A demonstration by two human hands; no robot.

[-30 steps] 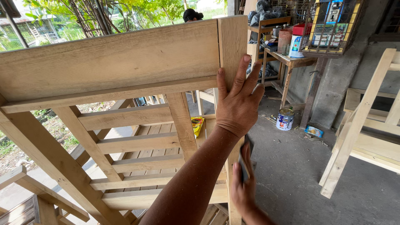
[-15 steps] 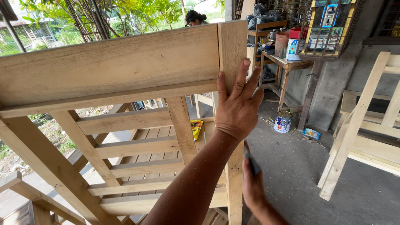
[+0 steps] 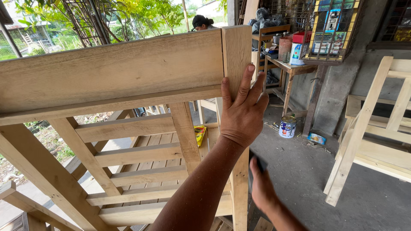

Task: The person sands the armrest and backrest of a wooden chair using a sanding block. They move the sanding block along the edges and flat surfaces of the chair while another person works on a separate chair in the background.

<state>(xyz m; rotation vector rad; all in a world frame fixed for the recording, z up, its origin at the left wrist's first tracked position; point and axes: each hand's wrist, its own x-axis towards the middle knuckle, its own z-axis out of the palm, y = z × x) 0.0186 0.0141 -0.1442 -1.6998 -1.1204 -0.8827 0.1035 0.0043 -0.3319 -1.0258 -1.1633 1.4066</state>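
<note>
My left hand [image 3: 242, 113] lies flat, fingers spread upward, against the upright post [image 3: 236, 47] at the corner of a bare wooden frame [image 3: 111, 70]. Lower down the same post, my right hand [image 3: 262, 188] is closed on a small dark object [image 3: 256, 157] that it holds at the post's right face; most of the object is hidden by the hand. The frame has a wide top board and several slats [image 3: 132, 154] below it.
A second bare wooden frame [image 3: 368, 128] stands at the right on the concrete floor. A paint tin [image 3: 287, 126] and a small blue pack [image 3: 316, 138] lie by a cluttered wooden table [image 3: 295, 66]. Another person's head [image 3: 202, 21] shows beyond the frame.
My right hand has slid downward along the post with the dark object. My left hand has stayed pressed on the post.
</note>
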